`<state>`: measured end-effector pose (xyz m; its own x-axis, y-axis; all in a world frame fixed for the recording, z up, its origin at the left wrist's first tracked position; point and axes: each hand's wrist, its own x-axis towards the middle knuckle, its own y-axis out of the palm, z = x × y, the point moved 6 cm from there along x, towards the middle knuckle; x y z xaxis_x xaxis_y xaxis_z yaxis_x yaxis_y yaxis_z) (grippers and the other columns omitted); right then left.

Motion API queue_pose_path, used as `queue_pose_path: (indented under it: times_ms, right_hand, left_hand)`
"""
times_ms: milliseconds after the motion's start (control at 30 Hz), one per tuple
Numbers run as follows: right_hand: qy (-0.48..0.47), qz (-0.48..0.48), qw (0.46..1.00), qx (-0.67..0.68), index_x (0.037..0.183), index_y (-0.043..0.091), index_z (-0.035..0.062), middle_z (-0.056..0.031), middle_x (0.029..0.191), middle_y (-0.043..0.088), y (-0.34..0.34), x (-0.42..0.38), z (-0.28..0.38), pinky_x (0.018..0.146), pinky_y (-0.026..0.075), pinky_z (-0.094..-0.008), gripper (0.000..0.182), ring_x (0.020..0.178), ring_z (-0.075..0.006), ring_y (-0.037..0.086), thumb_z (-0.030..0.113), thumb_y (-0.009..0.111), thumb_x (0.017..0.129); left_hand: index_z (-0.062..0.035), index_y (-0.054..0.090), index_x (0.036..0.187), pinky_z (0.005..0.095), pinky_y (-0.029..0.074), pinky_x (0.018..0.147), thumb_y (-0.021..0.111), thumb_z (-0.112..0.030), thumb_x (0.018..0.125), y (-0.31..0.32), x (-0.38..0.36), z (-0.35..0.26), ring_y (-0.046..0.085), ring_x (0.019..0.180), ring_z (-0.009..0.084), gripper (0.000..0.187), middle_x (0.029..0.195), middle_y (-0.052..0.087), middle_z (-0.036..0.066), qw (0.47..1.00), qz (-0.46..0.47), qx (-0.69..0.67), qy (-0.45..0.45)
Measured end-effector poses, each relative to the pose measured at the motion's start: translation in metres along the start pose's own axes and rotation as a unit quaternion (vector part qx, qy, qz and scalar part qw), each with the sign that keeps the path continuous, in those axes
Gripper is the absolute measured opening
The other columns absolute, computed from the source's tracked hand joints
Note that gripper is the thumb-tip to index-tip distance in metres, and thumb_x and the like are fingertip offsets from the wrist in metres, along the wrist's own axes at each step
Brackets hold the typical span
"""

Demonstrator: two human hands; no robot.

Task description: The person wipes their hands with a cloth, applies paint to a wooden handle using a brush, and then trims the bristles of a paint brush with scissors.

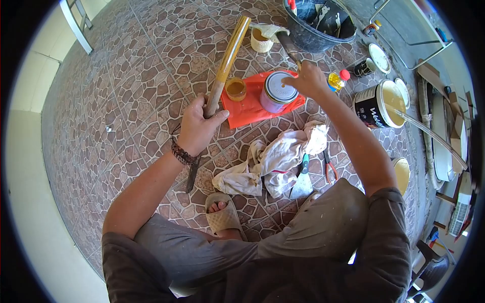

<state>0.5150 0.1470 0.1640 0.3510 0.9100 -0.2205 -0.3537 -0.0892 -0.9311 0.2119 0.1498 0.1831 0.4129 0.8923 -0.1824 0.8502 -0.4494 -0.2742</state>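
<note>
My left hand [198, 123] is closed around a wooden handle [230, 55], which stands tilted; its upper part is glossy yellow-brown and its lower part duller. A dark flat piece [193, 174] shows below my wrist, in line with the handle. In my right hand [308, 81] is a paintbrush [289, 46] with a dark middle and pale head, at the rim of a cream-coloured cup [261, 41]. Below it, a lidded paint can [280, 92] and a small jar of amber liquid [236, 90] stand on a red plastic sheet [245, 117].
Crumpled rags [283, 154], a putty knife [302, 183] and red-handled pliers [330, 169] lie before my knees. Rightward stand a red-capped bottle [337, 81], a black-labelled bucket [376, 106] and a dark tub [316, 40]. A metal ladder leg [76, 28] stands at upper left.
</note>
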Motion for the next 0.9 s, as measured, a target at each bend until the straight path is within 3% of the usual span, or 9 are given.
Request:
queue_pose_path:
  times_ms: [67,167,300,367,467,567,800,867,900]
  right_hand:
    - [-0.033,-0.016,0.998,0.045,0.120,0.049,-0.0043,-0.0234,0.098,0.064,0.000,-0.019,0.003,0.083,0.049,-0.0430,0.083,0.094,-0.0398,0.062,0.045,0.081,0.062]
    - [-0.171,-0.072,0.979,0.086,0.123,0.046,-0.0029,-0.0232,0.104,0.063,0.016,-0.028,0.004,0.087,0.048,-0.0427,0.084,0.098,-0.0401,0.061,0.041,0.083,0.061]
    - [-0.177,-0.034,0.982,0.059,0.127,0.044,-0.0017,-0.0235,0.111,0.060,0.031,-0.023,0.003,0.088,0.048,-0.0419,0.088,0.104,-0.0396,0.058,0.039,0.084,0.060]
    - [-0.116,0.051,0.986,0.110,0.130,0.042,-0.0007,-0.0222,0.120,0.057,0.038,-0.025,0.004,0.100,0.039,-0.0462,0.089,0.120,-0.0366,0.049,0.040,0.082,0.061]
    - [-0.183,-0.100,0.978,-0.014,0.133,0.041,0.0003,-0.0228,0.125,0.054,0.053,-0.024,-0.003,0.108,0.027,-0.0510,0.091,0.128,-0.0359,0.042,0.043,0.080,0.063]
    - [-0.179,-0.103,0.978,-0.012,0.132,0.042,0.0007,-0.0281,0.130,0.048,0.047,-0.027,-0.002,0.110,0.024,-0.0510,0.092,0.127,-0.0397,0.041,0.042,0.082,0.062]
    - [-0.001,-0.053,0.994,0.092,0.129,0.041,-0.0053,-0.0282,0.136,0.041,0.033,-0.014,-0.028,0.105,0.036,-0.0451,0.098,0.126,-0.0405,0.043,0.047,0.084,0.058]
    - [-0.002,-0.081,0.993,0.088,0.125,0.042,-0.0073,-0.0277,0.135,0.041,0.040,-0.015,-0.027,0.100,0.041,-0.0430,0.098,0.122,-0.0407,0.046,0.047,0.085,0.056]
    - [-0.001,-0.079,0.993,0.088,0.125,0.042,-0.0073,-0.0277,0.135,0.041,0.041,-0.016,-0.024,0.100,0.041,-0.0430,0.098,0.122,-0.0407,0.046,0.047,0.085,0.056]
  left_hand:
    - [-0.0005,0.054,0.093,0.0258,0.043,0.062,0.073,-0.011,0.078,0.002,0.000,-0.001,0.049,0.068,0.0072,0.026,0.076,0.053,0.000,1.000,0.009,-0.007,-0.012]
    - [-0.0002,0.055,0.096,0.0250,0.044,0.065,0.072,-0.010,0.079,0.006,0.000,-0.003,0.051,0.070,0.0075,0.027,0.078,0.054,0.000,1.000,0.009,-0.022,-0.015]
    - [0.0000,0.055,0.098,0.0242,0.045,0.066,0.072,-0.010,0.079,0.010,0.002,-0.004,0.052,0.070,0.0075,0.028,0.078,0.055,0.001,1.000,0.014,-0.005,-0.012]
    - [-0.0060,0.046,0.093,0.0207,0.034,0.036,0.068,-0.011,0.084,0.013,0.004,-0.004,0.042,0.040,0.0041,0.024,0.059,0.045,-0.004,0.999,0.031,-0.007,0.025]
    - [-0.0063,0.045,0.094,0.0207,0.034,0.036,0.068,-0.011,0.084,0.013,0.006,-0.004,0.042,0.040,0.0041,0.025,0.058,0.045,-0.005,0.999,0.031,-0.003,0.017]
    - [-0.0067,0.045,0.093,0.0205,0.034,0.036,0.068,-0.012,0.085,0.013,0.005,-0.002,0.042,0.040,0.0042,0.024,0.059,0.045,-0.005,0.999,0.033,0.007,0.003]
    - [-0.0075,0.045,0.094,0.0202,0.034,0.036,0.067,-0.013,0.085,0.013,0.004,0.005,0.042,0.040,0.0041,0.024,0.058,0.044,-0.005,0.999,0.041,-0.003,-0.008]
    - [-0.0026,0.053,0.091,0.0243,0.041,0.058,0.071,-0.013,0.080,0.010,0.007,0.009,0.047,0.063,0.0064,0.024,0.073,0.052,-0.001,0.999,0.022,0.028,0.002]
    - [-0.0026,0.053,0.091,0.0243,0.041,0.058,0.071,-0.013,0.080,0.011,0.009,0.010,0.047,0.063,0.0064,0.024,0.073,0.052,-0.001,0.999,0.024,0.029,0.000]
